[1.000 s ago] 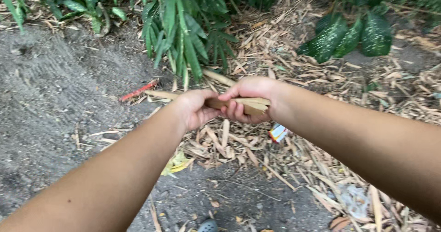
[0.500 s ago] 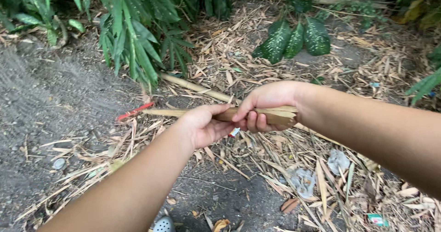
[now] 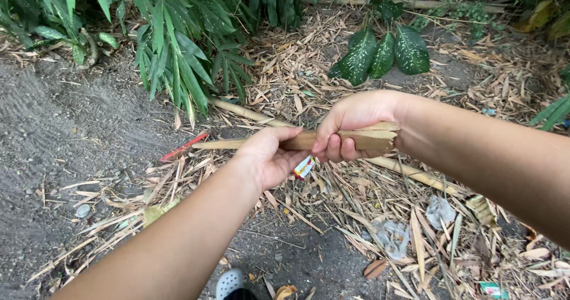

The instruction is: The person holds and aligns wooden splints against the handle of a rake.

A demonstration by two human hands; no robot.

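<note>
Both of my hands hold one dry, tan bamboo sheath [image 3: 371,138], rolled and tapering to a thin point on the left. My right hand [image 3: 350,125] is wrapped around its wide, ragged end. My left hand [image 3: 270,157] grips the narrower part just to the left, thumb on top. The sheath is held level above ground littered with dry leaves.
Grey bare soil [image 3: 65,139] lies on the left. Green long-leaved plants [image 3: 178,50] and a spotted-leaf plant [image 3: 386,53] grow at the back. A bamboo stem [image 3: 246,111], a red strip [image 3: 184,147], a small red and yellow wrapper [image 3: 304,167] and plastic scraps [image 3: 392,234] lie on the litter. A grey shoe [image 3: 228,283] shows below.
The view has shifted, with the plants sitting further right and down. My hands keep their hold on the sheath, and my left hand has loosened and slid slightly along it.
</note>
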